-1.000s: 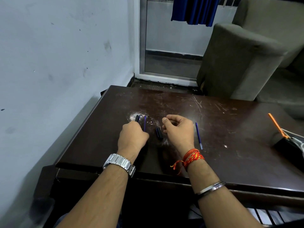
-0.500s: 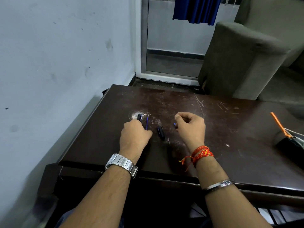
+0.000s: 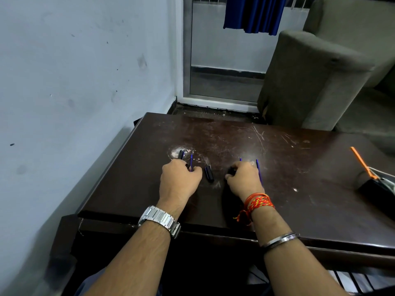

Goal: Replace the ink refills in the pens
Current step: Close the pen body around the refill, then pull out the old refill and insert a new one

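Observation:
On the dark brown table (image 3: 299,210) my left hand (image 3: 178,182) is closed around a black pen barrel (image 3: 181,154), whose tip pokes out beyond the knuckles. A thin blue refill (image 3: 191,162) shows next to it at the fingers. A short black pen piece (image 3: 209,174) lies loose on the table between my hands. My right hand (image 3: 243,180) is curled with fingers down, and the tip of a blue refill (image 3: 240,159) sticks out above it. A second blue refill (image 3: 259,170) lies on the table against the right side of that hand.
A wall runs close along the table's left edge. An orange-handled tool (image 3: 361,162) rests on a black box (image 3: 376,190) at the right edge. A grey sofa (image 3: 316,82) stands behind the table, a glass door (image 3: 224,60) beyond.
My right hand has moved right, away from the loose black piece, over to the blue refill lying on the table. My left hand has stayed put on the pen barrel.

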{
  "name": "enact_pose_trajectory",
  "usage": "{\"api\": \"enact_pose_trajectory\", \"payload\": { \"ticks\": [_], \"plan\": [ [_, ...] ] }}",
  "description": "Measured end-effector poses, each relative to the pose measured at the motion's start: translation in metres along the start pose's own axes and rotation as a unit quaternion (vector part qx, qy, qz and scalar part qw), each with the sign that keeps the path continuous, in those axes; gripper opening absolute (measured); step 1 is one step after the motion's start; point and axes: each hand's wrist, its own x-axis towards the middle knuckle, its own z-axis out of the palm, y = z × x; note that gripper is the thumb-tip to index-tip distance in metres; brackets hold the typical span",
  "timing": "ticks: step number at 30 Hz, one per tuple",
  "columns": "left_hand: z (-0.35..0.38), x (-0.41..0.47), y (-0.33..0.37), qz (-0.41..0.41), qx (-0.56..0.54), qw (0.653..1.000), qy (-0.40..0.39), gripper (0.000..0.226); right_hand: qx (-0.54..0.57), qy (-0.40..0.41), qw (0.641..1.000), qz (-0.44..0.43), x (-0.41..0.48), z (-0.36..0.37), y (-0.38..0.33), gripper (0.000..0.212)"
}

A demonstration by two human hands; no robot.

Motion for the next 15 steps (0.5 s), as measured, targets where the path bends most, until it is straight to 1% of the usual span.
{"api": "enact_pose_trajectory", "payload": {
  "ticks": [4,5,7,10,12,15],
  "plan": [
    [0.002,0.001,0.000,-0.001,-0.005,1.000,-0.008,0.033,0.009,-0.014,1.000,-0.018,-0.001,0.002,-0.002,0.046],
    [0.002,0.001,0.000,0.000,-0.006,1.000,-0.010,0.032,0.003,-0.021,0.999,-0.026,-0.002,0.003,-0.002,0.048],
    [0.004,0.000,-0.001,0.004,-0.007,1.000,-0.012,0.032,-0.027,-0.030,0.998,-0.040,-0.004,0.004,-0.005,0.043],
    [0.005,0.001,-0.001,0.005,-0.001,1.000,-0.006,0.033,-0.057,-0.018,0.997,-0.054,-0.011,0.006,-0.009,0.039],
    [0.006,0.001,0.001,0.006,0.008,1.000,-0.003,0.032,-0.059,-0.013,0.996,-0.059,-0.014,0.006,-0.013,0.035],
    [0.008,0.000,0.001,0.010,0.007,1.000,-0.003,0.032,-0.049,-0.027,0.997,-0.049,-0.015,0.005,-0.017,0.028]
  ]
}}
